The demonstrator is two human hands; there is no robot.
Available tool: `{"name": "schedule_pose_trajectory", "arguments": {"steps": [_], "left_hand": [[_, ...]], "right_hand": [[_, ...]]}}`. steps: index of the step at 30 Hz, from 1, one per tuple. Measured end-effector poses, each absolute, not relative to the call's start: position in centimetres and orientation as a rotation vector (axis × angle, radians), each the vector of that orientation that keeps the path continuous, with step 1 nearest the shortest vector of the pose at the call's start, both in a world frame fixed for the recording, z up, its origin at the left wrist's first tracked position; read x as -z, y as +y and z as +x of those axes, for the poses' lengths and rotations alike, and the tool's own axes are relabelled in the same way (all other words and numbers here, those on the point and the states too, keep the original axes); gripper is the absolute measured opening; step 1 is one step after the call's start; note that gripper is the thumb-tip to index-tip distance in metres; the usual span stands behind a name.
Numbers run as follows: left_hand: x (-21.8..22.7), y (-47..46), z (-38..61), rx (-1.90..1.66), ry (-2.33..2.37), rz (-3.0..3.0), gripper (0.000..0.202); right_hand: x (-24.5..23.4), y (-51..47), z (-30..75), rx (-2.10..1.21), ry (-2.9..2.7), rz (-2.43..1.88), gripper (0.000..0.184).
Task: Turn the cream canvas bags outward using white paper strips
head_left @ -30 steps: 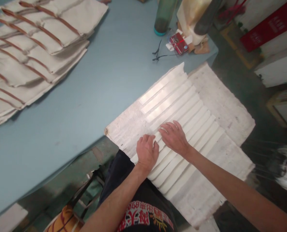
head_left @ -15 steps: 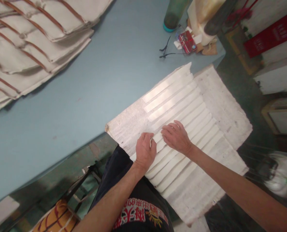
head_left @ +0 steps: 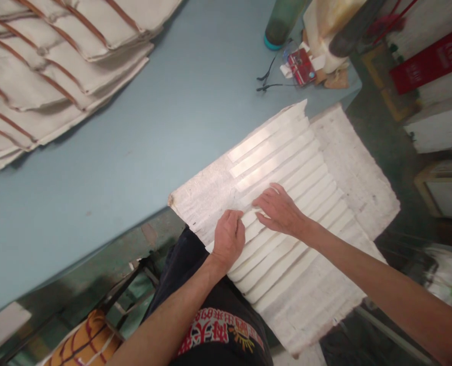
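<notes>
A board (head_left: 199, 203) with a worn, pale covering lies partly on the table and partly over my lap. Rows of white strips (head_left: 287, 259) run slantwise across it, some shiny at the top, others overlapping lower down. My left hand (head_left: 229, 236) is closed at the left end of one strip, fingers curled and thumb pressed in; its fingertips are partly hidden. Just right of it, my right hand (head_left: 279, 209) rests over the same strip, with its thumb apart from the bent fingers. Both hands are low on the board's surface.
Blue table (head_left: 134, 127) stretches to the left. Stacked off-white fabric pieces with brown straps (head_left: 69, 66) lie at upper left. Eyeglasses (head_left: 267, 84), a red box (head_left: 301, 67) and a green bottle (head_left: 285, 25) stand near the far corner. A second pale board (head_left: 363, 173) juts out rightward.
My right hand's thumb has parted from its fingers, and the hand has shifted slightly up. My left hand stays at the strip's end. The whole view has shifted a little.
</notes>
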State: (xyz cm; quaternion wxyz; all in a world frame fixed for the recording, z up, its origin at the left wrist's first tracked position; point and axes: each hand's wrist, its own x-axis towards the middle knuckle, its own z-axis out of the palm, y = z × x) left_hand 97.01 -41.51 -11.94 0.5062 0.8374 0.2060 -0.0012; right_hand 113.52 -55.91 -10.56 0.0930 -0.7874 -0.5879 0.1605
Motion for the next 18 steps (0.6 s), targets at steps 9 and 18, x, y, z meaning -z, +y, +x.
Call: {"name": "schedule_pose_trajectory", "arguments": {"steps": [9, 18], "left_hand": [[12.16, -41.46, 97.06, -0.005, 0.490, 1.999, 0.028], [11.96, -41.46, 97.23, 0.020, 0.532, 1.949, 0.030]], "right_hand": [[10.44, -55.69, 113.95, -0.534, -1.785, -2.328, 0.008], [9.75, -54.85, 113.81, -0.523, -1.845, -2.337, 0.009]]}}
